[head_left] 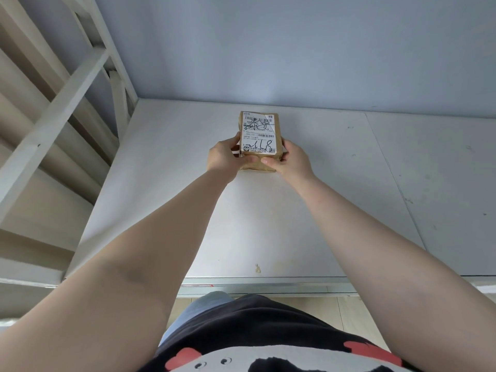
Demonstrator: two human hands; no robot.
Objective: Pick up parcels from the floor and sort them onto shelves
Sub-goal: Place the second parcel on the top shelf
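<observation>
A small brown cardboard parcel [259, 135] with a white shipping label and black handwriting sits toward the back middle of a white shelf board [188, 210]. My left hand [225, 157] grips its near left corner and my right hand [291, 159] grips its near right corner, thumbs pressed on the near edge. Whether the parcel's underside rests on the board or hovers just above it is hidden. Both forearms stretch straight out over the shelf.
A pale wall [295, 49] closes the back of the shelf. White shelf frame uprights and beams [53, 108] stand at the left. A seam [394, 178] splits the board at the right. The metal front rail [268, 287] and wood floor [335, 312] lie below.
</observation>
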